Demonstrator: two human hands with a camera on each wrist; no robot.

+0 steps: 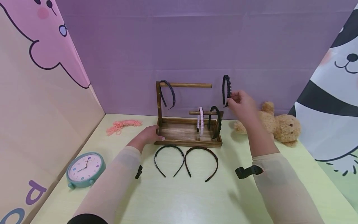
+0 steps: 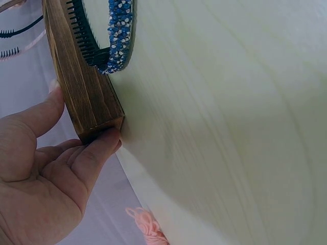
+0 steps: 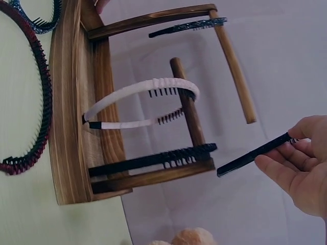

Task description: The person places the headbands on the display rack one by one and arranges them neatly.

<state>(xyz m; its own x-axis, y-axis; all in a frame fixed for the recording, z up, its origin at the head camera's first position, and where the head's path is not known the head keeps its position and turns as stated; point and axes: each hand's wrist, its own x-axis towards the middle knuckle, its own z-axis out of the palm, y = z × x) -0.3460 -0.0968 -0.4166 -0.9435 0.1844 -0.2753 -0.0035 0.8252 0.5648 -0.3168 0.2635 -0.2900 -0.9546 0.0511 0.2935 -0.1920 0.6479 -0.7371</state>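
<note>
My right hand [image 1: 243, 105] pinches a black toothed headband [image 3: 250, 155], holding it upright in the air to the right of the upper rod's free end. At the left end of a wooden headband rack [image 1: 190, 143], my left hand [image 1: 146, 137] grips the tray's corner, thumb on one side and fingers on the other. A dark blue headband [image 1: 172, 93] hangs on the upper rod [image 1: 193, 85]. From the lower rod hang a pale pink headband [image 1: 201, 123] and a black headband [image 1: 219, 124].
On the table before the rack lie a blue patterned headband [image 2: 120, 35] and a dark red headband [image 3: 41, 76]. Pink yarn [image 1: 123, 124] and a teal clock [image 1: 85, 168] are at left. A brown plush toy [image 1: 285, 126] lies at right. Behind stands a purple backdrop [image 1: 126, 62].
</note>
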